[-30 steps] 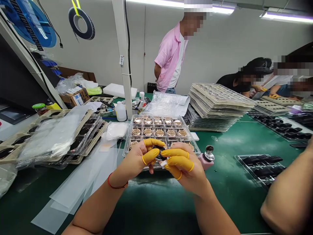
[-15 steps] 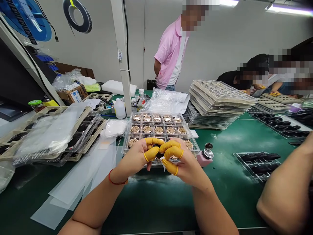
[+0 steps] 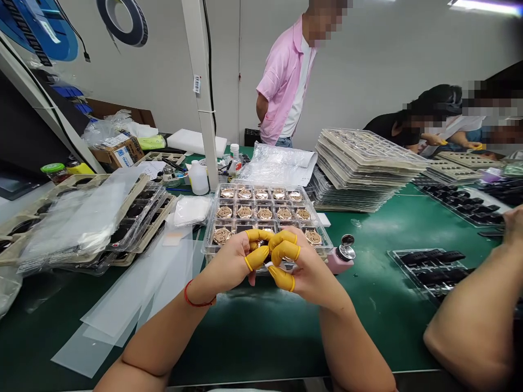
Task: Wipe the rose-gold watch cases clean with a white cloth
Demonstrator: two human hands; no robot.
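Note:
Above the front edge of a clear plastic tray (image 3: 206, 239), my two hands meet at the fingertips, which wear yellow finger cots. My left hand (image 3: 232, 258) is closed on a small dark, shiny watch case (image 3: 267, 258), mostly covered by fingers. My right hand (image 3: 306, 264) pinches a bit of white wipe (image 3: 268, 264) against the same piece. Rows of gold-coloured round watch cases (image 3: 265, 213) lie in the tray's compartments just beyond my hands. The hands hide part of the front rows.
A pink pump bottle (image 3: 341, 258) stands right of the tray. Behind it rises a tall stack of trays (image 3: 363, 169). Translucent sheets (image 3: 122, 310) and piled trays (image 3: 81, 228) lie left. A neighbour's arm (image 3: 474, 316) reaches in at right, near a tray of black straps (image 3: 433, 261).
My fingers have shifted slightly around the watch case, and less of its dark surface shows. The view has tilted a little; the neighbour's hand has come into sight at right.

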